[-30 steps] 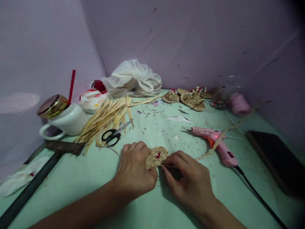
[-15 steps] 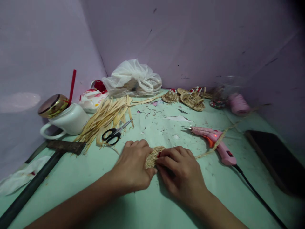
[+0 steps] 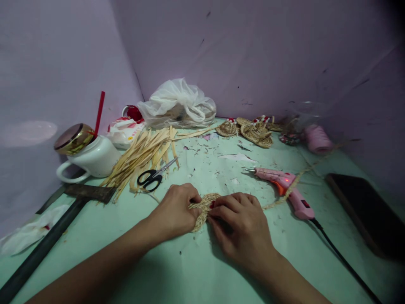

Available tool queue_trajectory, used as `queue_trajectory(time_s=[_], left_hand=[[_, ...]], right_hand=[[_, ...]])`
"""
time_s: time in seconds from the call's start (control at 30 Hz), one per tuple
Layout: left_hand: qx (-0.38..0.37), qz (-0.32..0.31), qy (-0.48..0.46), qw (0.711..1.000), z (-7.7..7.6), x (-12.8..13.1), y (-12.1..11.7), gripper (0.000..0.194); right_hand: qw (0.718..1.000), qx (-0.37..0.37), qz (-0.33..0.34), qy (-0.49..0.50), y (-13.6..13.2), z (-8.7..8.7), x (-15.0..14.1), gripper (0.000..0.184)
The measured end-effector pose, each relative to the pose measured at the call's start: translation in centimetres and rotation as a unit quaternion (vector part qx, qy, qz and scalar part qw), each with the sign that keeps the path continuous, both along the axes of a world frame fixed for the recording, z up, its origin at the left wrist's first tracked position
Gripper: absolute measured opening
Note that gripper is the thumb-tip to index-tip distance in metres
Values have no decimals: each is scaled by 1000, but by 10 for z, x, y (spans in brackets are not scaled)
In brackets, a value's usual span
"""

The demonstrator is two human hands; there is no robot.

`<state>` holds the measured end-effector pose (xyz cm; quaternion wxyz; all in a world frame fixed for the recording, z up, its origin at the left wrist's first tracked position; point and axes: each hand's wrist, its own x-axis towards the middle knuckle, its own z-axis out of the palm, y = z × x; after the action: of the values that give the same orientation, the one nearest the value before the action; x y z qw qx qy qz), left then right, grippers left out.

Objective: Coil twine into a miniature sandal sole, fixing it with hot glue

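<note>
A small coiled piece of braided straw (image 3: 205,203) lies on the table between my hands. My left hand (image 3: 180,209) grips its left side, fingers curled over the edge. On the other side, my right hand (image 3: 242,223) pinches the piece with thumb and fingertips, and a bit of red shows beside those fingers. The part under my right hand is hidden. From behind that hand a length of straw braid (image 3: 294,183) runs right, passing over a pink hot glue gun (image 3: 281,179) whose red light is lit.
Left are scissors (image 3: 152,179), straw strips (image 3: 139,156), a hammer (image 3: 90,194) and a white mug (image 3: 95,158). At the back lie a plastic bag (image 3: 182,105), woven straw pieces with beads (image 3: 256,133) and pink thread (image 3: 318,139). A phone (image 3: 363,211) lies right.
My left hand has shifted slightly left and its grip has changed, so more of the straw piece shows. My right hand keeps its pinch in nearly the same place.
</note>
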<state>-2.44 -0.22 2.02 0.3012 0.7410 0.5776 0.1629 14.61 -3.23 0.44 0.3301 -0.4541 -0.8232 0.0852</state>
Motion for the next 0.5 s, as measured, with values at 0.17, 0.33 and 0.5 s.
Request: queue_trajectory(time_s=[0.17,0.33,0.5], left_hand=[[28,-15,-5,999,-1,0,0,10],[45,-33,3,998,-1,0,1,11],[56,-37,75,995,7,4,-7,10]], right_hand=[[1000,11,-9,-26,0,0,-3,9],[999,17,-12,-46,1,0,-5,9],[999,9,-15,-39,3,-3,-5,10]])
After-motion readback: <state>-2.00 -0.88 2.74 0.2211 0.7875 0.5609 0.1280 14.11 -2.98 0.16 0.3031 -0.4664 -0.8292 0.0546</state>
